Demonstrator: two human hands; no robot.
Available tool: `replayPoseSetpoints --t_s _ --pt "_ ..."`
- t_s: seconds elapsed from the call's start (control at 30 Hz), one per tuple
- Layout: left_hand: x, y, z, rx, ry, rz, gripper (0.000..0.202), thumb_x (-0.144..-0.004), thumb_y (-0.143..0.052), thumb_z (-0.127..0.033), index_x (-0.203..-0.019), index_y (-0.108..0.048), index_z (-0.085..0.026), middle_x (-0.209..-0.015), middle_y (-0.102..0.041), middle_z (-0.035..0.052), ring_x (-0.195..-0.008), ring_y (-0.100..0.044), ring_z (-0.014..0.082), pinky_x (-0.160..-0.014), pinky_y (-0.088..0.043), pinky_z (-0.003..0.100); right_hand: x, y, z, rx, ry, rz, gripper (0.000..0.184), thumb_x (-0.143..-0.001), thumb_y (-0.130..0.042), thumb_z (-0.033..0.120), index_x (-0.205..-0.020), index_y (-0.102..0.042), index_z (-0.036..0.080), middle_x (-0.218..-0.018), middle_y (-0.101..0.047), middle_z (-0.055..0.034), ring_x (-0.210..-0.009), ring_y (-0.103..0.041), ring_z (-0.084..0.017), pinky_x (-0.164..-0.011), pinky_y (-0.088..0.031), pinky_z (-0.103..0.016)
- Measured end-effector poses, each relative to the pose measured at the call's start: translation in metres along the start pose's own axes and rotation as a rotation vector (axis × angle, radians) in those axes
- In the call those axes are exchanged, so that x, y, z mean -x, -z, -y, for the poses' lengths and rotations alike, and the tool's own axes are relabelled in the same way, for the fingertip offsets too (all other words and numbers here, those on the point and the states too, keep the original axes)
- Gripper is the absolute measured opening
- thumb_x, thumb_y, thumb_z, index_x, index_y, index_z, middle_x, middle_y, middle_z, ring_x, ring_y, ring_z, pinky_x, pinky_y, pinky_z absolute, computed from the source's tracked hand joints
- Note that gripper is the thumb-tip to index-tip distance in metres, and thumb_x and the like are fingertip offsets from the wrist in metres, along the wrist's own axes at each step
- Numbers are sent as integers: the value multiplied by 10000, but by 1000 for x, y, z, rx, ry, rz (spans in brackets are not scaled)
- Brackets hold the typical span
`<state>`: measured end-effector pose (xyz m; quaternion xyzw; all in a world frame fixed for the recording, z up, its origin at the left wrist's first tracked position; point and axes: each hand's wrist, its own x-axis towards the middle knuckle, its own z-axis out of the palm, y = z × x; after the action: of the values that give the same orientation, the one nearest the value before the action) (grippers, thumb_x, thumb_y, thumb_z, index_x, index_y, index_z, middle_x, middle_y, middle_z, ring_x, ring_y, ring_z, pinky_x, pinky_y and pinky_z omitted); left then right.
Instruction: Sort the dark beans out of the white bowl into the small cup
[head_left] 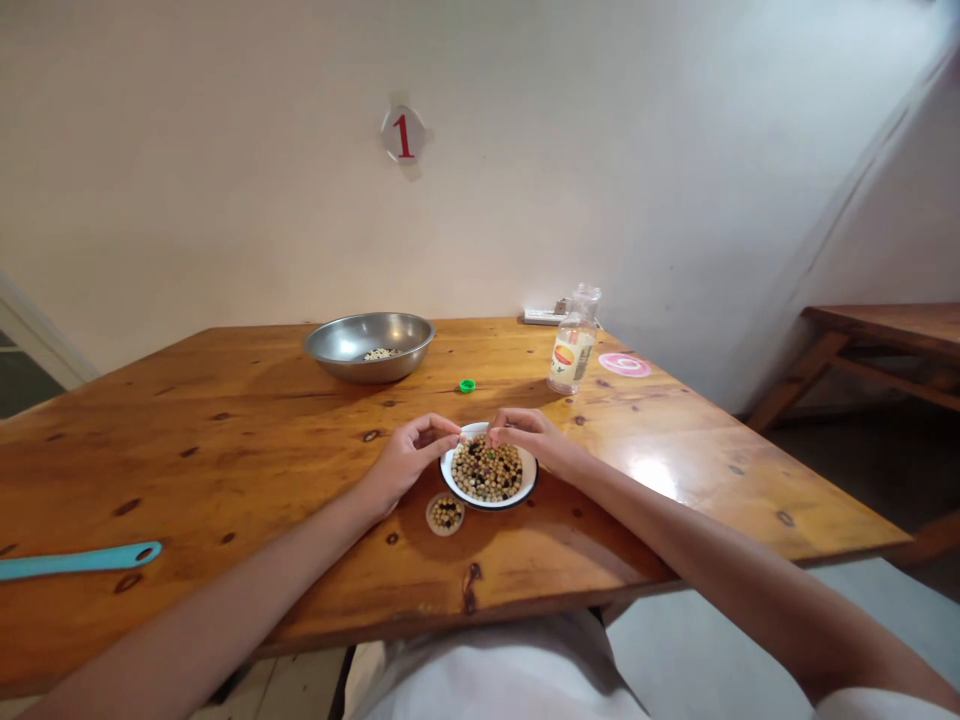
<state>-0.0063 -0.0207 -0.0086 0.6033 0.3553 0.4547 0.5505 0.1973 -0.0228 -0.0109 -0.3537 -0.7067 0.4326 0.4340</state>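
A white bowl (488,499) with a dark rim stands in front of me, holding many tan and dark beans (487,470) and a small green one. My left hand (415,455) is at the bowl's left rim, thumb and forefinger pinched together. Over the bowl's far right side, my right hand (534,440) has its fingers closed in a pinch too. Whatever lies between the fingertips is too small to make out. Just below the bowl, on the near left, sits a small round container (445,515) with more tan and dark beans.
A steel basin (367,370) with pale bits inside stands at the back left of the wooden table (300,560). Farther back are a green cap (467,386), an open clear bottle (573,345), a white power strip (544,316) and a pink sticker (625,365). A turquoise handle (82,561) lies left.
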Motion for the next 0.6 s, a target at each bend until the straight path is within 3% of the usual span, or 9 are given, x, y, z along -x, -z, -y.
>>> replayPoseSetpoints --t_s 0.6 --pt "1 1 3 -53 -80 23 335 -591 -783 -306 -823 -590 -160 -753 -615 -2 -728 -574 132 -699 -450 242 2 1 2 51 48 63 172 -761 -568 260 -620 -577 162 -709 -629 -4 -739 -570 -148 -711 -426 -250"
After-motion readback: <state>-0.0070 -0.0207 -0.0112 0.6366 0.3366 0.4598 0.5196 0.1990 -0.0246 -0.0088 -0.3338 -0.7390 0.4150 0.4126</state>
